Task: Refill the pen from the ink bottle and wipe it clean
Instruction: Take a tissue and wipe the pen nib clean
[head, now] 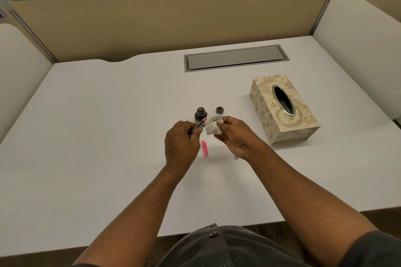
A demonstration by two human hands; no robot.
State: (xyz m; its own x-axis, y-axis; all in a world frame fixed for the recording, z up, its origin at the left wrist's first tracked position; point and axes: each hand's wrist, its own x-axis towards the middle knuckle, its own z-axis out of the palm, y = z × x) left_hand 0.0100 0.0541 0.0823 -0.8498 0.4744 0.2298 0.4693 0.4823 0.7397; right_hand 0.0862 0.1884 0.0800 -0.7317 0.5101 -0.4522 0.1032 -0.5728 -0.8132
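My left hand [181, 140] grips the pen's front section [198, 126], a dark clear tube with a pink end pointing up and right. My right hand [233, 134] pinches a folded white tissue [213, 124] right beside that pink end; I cannot tell whether they touch. Just behind the tissue the uncapped dark ink bottle [200, 114] stands on the white desk [97, 136], with its cap [219, 110] lying to its right. A pink pen part [204, 148] lies on the desk between my hands. Another small piece [236, 156] peeks out under my right wrist.
A beige patterned tissue box [282, 110] with an oval opening stands to the right of my hands. A grey cable hatch [236, 57] is set into the desk at the back. Partition walls close the back and sides.
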